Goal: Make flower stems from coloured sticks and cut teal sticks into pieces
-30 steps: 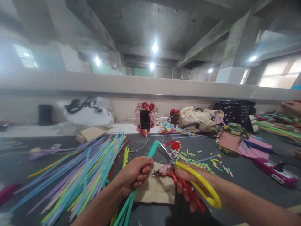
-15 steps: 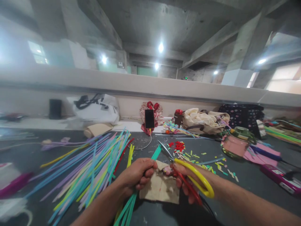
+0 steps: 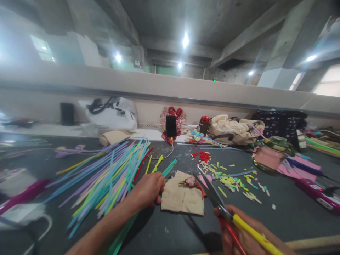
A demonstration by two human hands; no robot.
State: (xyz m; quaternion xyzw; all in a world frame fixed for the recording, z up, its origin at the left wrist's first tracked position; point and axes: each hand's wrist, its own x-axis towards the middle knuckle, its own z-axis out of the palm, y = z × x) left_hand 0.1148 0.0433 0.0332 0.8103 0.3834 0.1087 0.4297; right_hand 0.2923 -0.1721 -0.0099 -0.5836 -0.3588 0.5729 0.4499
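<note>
- Beneath bright lamps (image 3: 185, 40) in a concrete room, a dark counter (image 3: 170, 233) carries coloured strips (image 3: 106, 180) and scattered cut bits (image 3: 230, 182).
- Left hand (image 3: 150, 188), fingers curled tightly around turquoise strips (image 3: 169, 168), beside a beige pad (image 3: 171, 200).
- Right hand (image 3: 241, 233) grasping red-and-yellow scissors (image 3: 222, 208), blades parted, near the pad's right edge.

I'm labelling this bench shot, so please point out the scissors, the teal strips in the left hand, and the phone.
Scissors (image 3: 225, 213): head view, on the metal near the pivot.
Teal strips (image 3: 169, 169): head view, on their upper ends.
Phone (image 3: 171, 126): head view, on the dark screen.
</note>
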